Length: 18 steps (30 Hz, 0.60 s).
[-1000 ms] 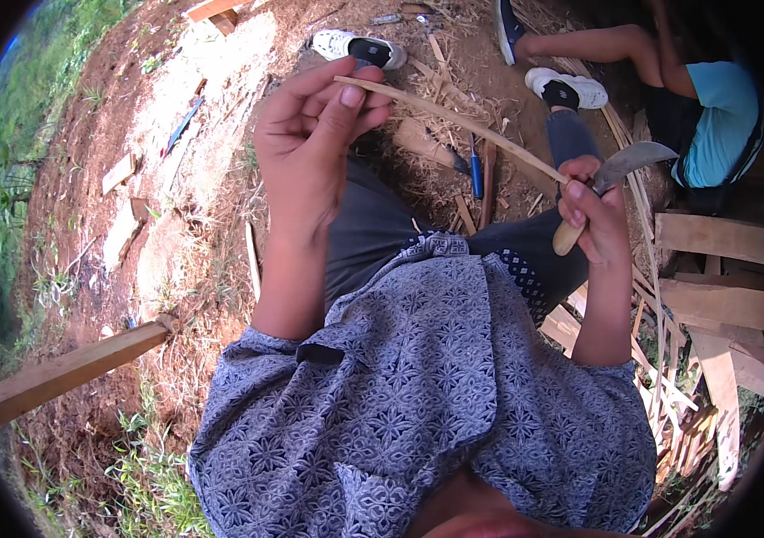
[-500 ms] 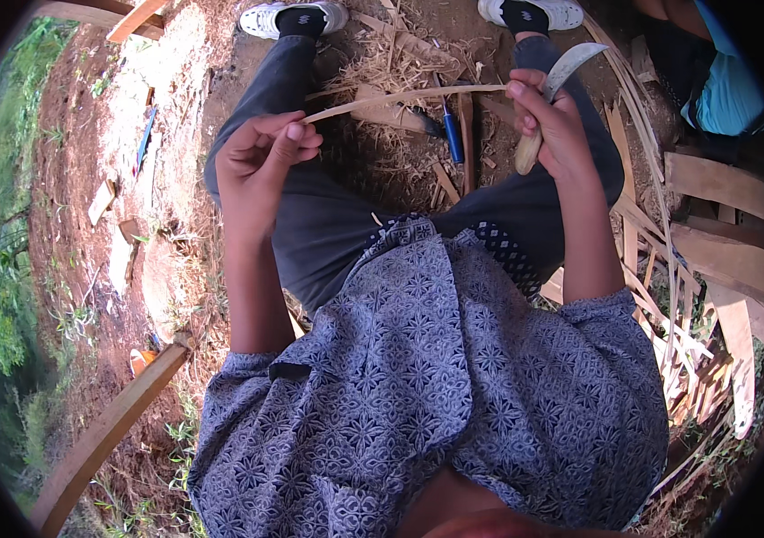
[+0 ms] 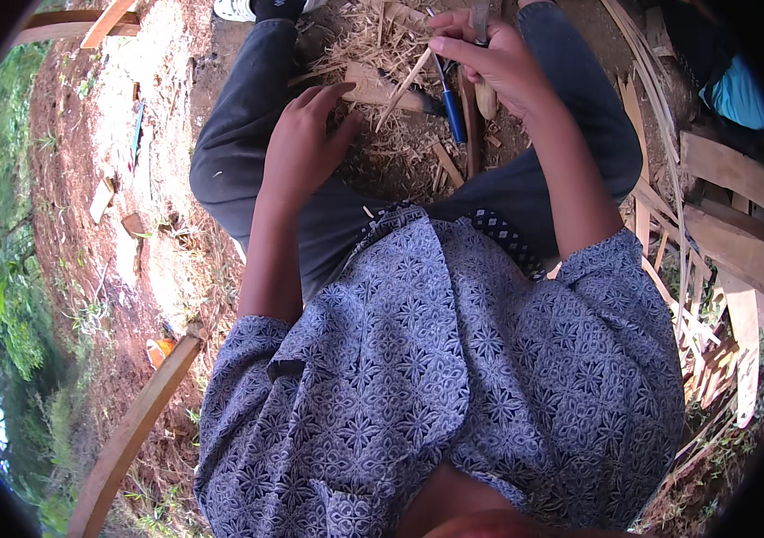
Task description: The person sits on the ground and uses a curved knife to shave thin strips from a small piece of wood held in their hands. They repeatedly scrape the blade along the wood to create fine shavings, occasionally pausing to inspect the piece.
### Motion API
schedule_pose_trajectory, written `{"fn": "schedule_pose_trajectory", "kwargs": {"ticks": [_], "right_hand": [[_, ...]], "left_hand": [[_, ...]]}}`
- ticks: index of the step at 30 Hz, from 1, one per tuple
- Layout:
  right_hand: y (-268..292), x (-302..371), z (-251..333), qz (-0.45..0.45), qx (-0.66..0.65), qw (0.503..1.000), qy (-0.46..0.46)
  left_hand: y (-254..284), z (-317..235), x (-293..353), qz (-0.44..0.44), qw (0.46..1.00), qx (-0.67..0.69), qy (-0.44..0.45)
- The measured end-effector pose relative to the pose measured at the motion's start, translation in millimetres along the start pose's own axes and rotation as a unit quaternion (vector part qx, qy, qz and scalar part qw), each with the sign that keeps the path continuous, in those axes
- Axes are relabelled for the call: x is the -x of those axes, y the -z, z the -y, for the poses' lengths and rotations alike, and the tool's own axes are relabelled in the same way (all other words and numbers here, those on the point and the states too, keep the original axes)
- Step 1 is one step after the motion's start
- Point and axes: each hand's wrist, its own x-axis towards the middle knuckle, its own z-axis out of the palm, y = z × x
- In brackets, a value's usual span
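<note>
My right hand [image 3: 498, 72] is closed around a curved knife, its wooden handle [image 3: 486, 100] showing below the palm and part of the blade [image 3: 480, 18] above. The same hand pinches a thin pale wooden strip [image 3: 404, 90] between thumb and fingers, and the strip slants down to the left. My left hand [image 3: 305, 143] holds nothing; its fingers are apart, beside the strip's lower end and above my left leg. Under the hands, between my legs, lie a blue-handled tool [image 3: 452, 115] with a thin shaft and a flat piece of wood [image 3: 382, 88].
Wood shavings [image 3: 346, 40] cover the ground between my feet. Long strips [image 3: 655, 76] and curved boards [image 3: 732, 166] lie to the right, where part of a person in turquoise clothing [image 3: 739, 94] shows. A wooden beam [image 3: 135, 430] slants across the lower left.
My left hand has let go of the strip and come lower. My right hand has moved left and farther away, with the knife and the strip, which now hangs at a steeper slant.
</note>
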Motion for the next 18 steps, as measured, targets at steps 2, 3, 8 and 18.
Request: {"fn": "schedule_pose_trajectory", "kwargs": {"ticks": [2, 3, 8, 18], "right_hand": [[-9.1, -15.5, 2.0, 0.039, -0.017, 0.998, 0.047], [-14.6, -21.1, 5.0, 0.058, -0.026, 0.995, 0.071], [-16.2, -35.7, 0.7, 0.010, -0.065, 0.998, 0.008], [-25.1, 29.4, -119.8, -0.043, -0.061, 0.964, -0.257]], "left_hand": [[-12.2, -15.7, -28.2, -0.025, 0.997, 0.071, -0.035], [-18.2, -24.8, -40.0, -0.015, 0.991, 0.130, -0.035], [-21.5, -17.0, -65.0, -0.055, 0.976, 0.203, 0.061], [-45.3, 14.9, 0.0, -0.080, 0.983, 0.071, 0.149]]}}
